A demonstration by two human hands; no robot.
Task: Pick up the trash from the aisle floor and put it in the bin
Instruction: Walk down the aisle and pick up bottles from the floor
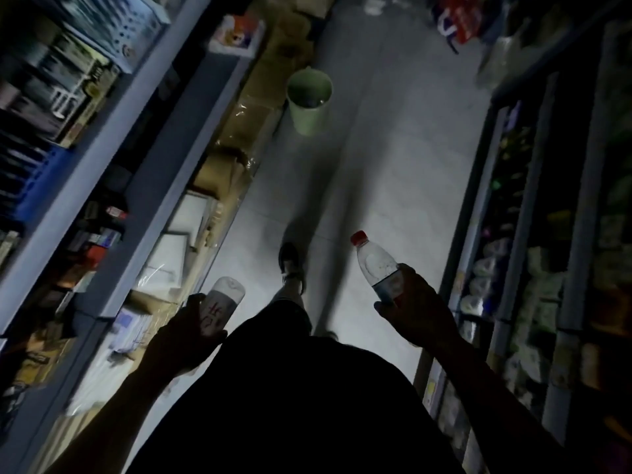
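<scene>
My left hand (186, 336) grips a pale can (222, 302) with red lettering, its bottom end pointing forward. My right hand (415, 307) holds a clear plastic bottle (376, 265) with a red cap and a blue-and-red label, cap pointing up and ahead. A light green bin (309, 100) stands open on the aisle floor several steps ahead, close to the left shelving. Something dark lies inside it. Both hands are held at waist height, far short of the bin.
Shelves (113, 159) with boxed goods line the left, with cardboard boxes (246, 124) along their base. A shelf of packaged goods (513, 268) runs along the right. My foot (290, 265) is on the grey tiled floor (393, 165). Red bags (461, 18) and white litter (374, 5) lie at the far end.
</scene>
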